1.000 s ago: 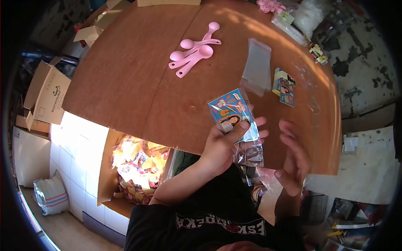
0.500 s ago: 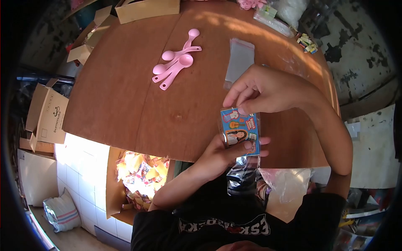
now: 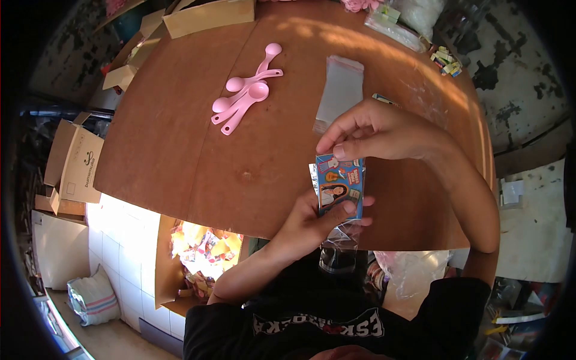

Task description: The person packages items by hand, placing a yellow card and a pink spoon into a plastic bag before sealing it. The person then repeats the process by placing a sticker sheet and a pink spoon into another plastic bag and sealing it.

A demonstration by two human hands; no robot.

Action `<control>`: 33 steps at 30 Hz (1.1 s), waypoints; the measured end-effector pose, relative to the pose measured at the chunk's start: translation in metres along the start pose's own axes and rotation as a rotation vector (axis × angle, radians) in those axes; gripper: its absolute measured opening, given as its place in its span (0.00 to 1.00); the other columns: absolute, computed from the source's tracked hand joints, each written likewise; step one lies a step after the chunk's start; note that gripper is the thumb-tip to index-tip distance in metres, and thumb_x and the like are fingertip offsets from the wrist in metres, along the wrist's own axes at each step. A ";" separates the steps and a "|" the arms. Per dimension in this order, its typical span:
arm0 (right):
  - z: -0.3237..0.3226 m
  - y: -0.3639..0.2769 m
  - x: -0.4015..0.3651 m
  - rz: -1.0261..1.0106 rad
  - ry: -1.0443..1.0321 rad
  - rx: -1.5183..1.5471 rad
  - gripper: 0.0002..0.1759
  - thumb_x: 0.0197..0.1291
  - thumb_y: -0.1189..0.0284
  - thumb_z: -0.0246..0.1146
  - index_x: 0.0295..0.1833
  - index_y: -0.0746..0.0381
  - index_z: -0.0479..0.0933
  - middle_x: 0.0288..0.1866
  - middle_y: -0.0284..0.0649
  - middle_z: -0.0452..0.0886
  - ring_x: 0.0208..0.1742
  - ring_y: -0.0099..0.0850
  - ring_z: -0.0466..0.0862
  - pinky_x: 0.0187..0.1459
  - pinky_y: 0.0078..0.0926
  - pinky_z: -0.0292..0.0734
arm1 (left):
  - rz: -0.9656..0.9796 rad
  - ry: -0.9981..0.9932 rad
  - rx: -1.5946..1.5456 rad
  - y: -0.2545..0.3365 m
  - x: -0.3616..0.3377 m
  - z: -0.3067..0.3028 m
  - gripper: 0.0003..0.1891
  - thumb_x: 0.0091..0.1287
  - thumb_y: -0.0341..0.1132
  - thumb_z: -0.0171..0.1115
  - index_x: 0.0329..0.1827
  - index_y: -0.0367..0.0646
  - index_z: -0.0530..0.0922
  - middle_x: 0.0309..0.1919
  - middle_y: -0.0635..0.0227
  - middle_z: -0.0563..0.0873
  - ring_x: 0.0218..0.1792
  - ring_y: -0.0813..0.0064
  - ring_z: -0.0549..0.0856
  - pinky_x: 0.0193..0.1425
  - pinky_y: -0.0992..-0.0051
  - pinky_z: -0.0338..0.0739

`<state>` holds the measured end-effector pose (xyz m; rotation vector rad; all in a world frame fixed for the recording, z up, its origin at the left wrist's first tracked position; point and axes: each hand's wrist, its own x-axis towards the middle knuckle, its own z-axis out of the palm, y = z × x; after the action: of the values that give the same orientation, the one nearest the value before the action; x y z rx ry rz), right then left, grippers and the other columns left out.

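A blue printed card with a cartoon figure and a guitar is held upright over the near table edge. My left hand grips its lower part, thumb across the front and fingers behind. At the card's top edge my right hand pinches with thumb and index finger, the other fingers curled. A clear plastic bag hangs below the card from my left hand. Just beyond my right hand lies a stack of clear plastic bags, partly covered by that hand.
Several pink measuring spoons lie on the brown wooden table. An open carton of colourful packets stands below the table's left front edge. Small yellow packs lie at the far right, and another carton at the back.
My right hand has shifted slightly left along with the card, and a pale, shiny edge now shows at the card's left side. The hanging bag sits a little higher.
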<state>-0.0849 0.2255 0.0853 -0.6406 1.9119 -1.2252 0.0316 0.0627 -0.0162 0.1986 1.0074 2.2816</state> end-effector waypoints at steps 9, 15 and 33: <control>0.000 0.008 -0.016 -0.097 0.031 -0.137 0.15 0.59 0.70 0.70 0.45 0.71 0.83 0.35 0.40 0.86 0.36 0.21 0.84 0.39 0.19 0.79 | 0.307 0.138 0.162 -0.013 0.001 0.007 0.20 0.75 0.36 0.55 0.64 0.32 0.69 0.56 0.58 0.81 0.52 0.71 0.83 0.59 0.70 0.77; 0.004 0.009 -0.030 -0.072 0.045 -0.123 0.14 0.58 0.72 0.70 0.46 0.71 0.83 0.37 0.39 0.87 0.38 0.20 0.84 0.42 0.17 0.79 | 0.487 0.298 0.279 -0.006 -0.004 0.004 0.12 0.75 0.32 0.54 0.52 0.31 0.77 0.42 0.60 0.86 0.43 0.77 0.84 0.51 0.75 0.78; 0.022 0.005 -0.054 -0.147 0.057 -0.221 0.13 0.60 0.71 0.69 0.45 0.70 0.83 0.36 0.39 0.87 0.37 0.20 0.84 0.41 0.18 0.79 | 0.477 0.302 0.327 0.002 -0.019 0.020 0.11 0.72 0.32 0.59 0.47 0.32 0.79 0.35 0.63 0.86 0.33 0.80 0.85 0.37 0.79 0.84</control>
<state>-0.0351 0.2562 0.0927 -0.8844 2.0970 -1.1404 0.0529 0.0629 0.0017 0.2569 1.6383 2.6066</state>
